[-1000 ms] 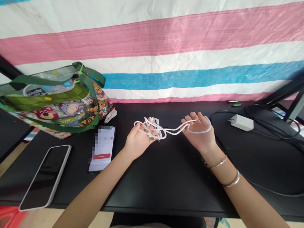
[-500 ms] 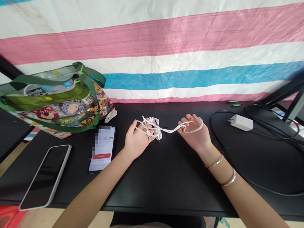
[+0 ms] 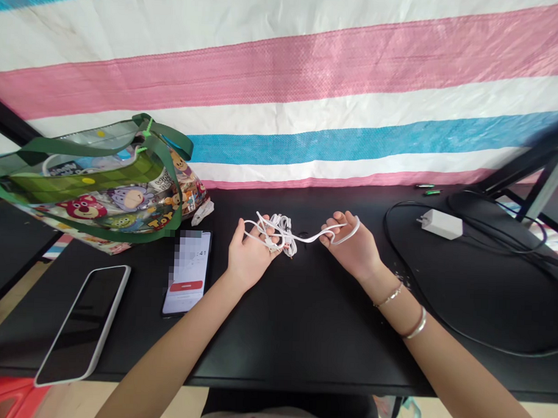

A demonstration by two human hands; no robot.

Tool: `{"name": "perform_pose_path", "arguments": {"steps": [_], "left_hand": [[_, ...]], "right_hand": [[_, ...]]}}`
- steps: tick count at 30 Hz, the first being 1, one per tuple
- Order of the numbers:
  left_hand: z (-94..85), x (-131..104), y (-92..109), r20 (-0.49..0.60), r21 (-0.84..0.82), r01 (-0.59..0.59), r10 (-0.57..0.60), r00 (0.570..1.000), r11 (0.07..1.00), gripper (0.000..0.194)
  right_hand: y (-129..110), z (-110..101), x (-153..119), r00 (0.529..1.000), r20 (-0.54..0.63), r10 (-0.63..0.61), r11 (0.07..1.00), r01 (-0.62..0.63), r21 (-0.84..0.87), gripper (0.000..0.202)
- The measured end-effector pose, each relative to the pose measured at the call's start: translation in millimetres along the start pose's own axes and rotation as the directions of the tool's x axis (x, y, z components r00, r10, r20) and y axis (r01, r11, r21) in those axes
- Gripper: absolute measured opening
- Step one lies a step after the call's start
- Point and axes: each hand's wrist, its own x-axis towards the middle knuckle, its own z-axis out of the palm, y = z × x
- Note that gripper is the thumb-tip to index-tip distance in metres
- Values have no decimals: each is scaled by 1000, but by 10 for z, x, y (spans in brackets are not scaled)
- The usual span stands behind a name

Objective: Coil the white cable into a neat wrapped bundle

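A white cable (image 3: 303, 240) runs between my two hands, low over the black table. Its coiled, bunched part lies on the fingers of my left hand (image 3: 250, 260), palm up, with a loose loop passing by the thumb. Strands cover part of those fingers. My right hand (image 3: 357, 254), wearing two bracelets at the wrist, has its curled fingers around the doubled end of the same cable, and a small loop stands out beside the thumb.
Left of my hands are a lit phone (image 3: 187, 279), a dark phone in a white case (image 3: 83, 324) and a clear cartoon bag with green handles (image 3: 124, 197). To the right, a white charger (image 3: 442, 224) sits among black cords (image 3: 422, 293). A striped sheet (image 3: 283, 75) hangs behind.
My right hand has shifted left, closer to my left hand, bringing its end of the white cable along. The strand between them is a little slacker. My left hand has barely moved.
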Motion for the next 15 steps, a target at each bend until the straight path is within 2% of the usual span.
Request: {"name": "perform_pose_path", "arguments": {"steps": [15], "left_hand": [[35,-8,3,-42,9,-12,13,999,1000,55]], "right_hand": [[66,-27,17,1000,20,24,996,-22,-90,27]]}}
